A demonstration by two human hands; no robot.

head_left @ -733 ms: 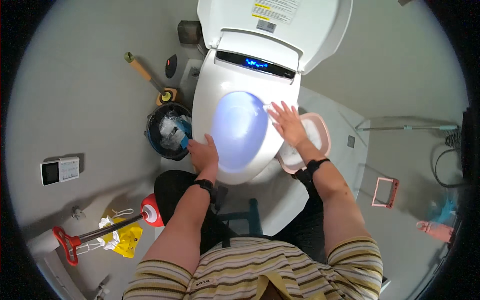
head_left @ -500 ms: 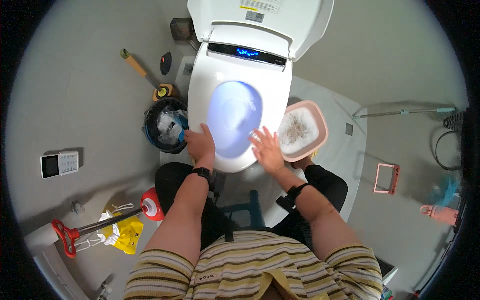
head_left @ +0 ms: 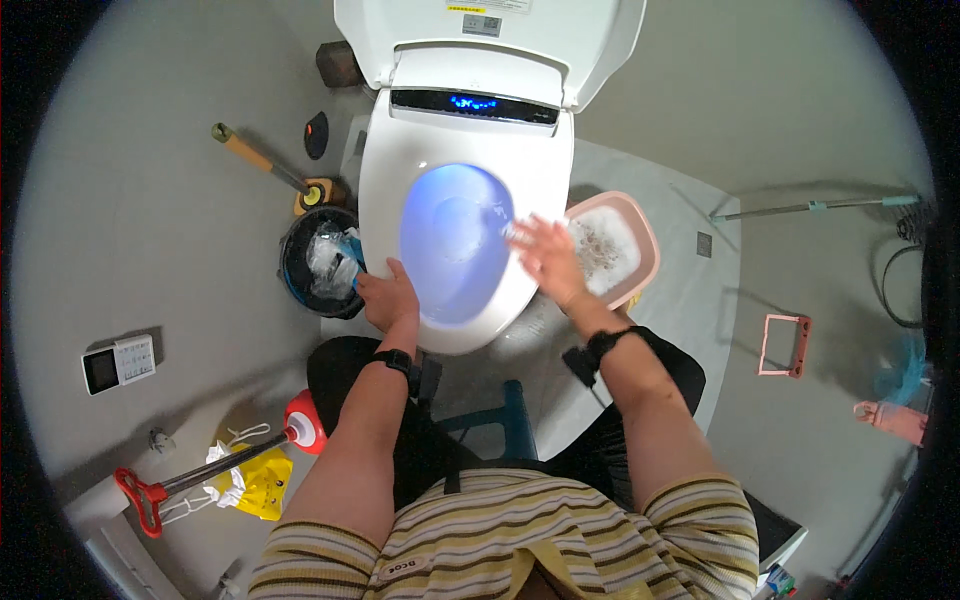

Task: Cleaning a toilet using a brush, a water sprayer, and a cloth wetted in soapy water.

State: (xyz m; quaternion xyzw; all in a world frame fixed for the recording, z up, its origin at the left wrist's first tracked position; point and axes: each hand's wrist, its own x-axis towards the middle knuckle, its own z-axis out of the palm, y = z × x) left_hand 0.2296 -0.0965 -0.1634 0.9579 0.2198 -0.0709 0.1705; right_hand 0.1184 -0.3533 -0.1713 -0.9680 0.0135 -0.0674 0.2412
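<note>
Left hand [head_left: 390, 300]: fingers touching the left edge of the toilet seat [head_left: 445, 143]; clamped or resting, cannot tell. Seat lies between both hands' fingers. Right hand [head_left: 552, 258]: fingers blurred, grip indeterminable; pink basin [head_left: 650, 250] just rightward. Judged step: wiping; next move calls for right-finger contact.

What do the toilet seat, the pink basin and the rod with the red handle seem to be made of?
Toilet seat: probably plastic, white and glossy, judging by the bright highlight on its smooth surface. Pink basin: likely moulded plastic, smooth, with rounded corners and even colour. Rod: apparently metal, grey with a sheen along its length, though coated plastic is possible.
</note>
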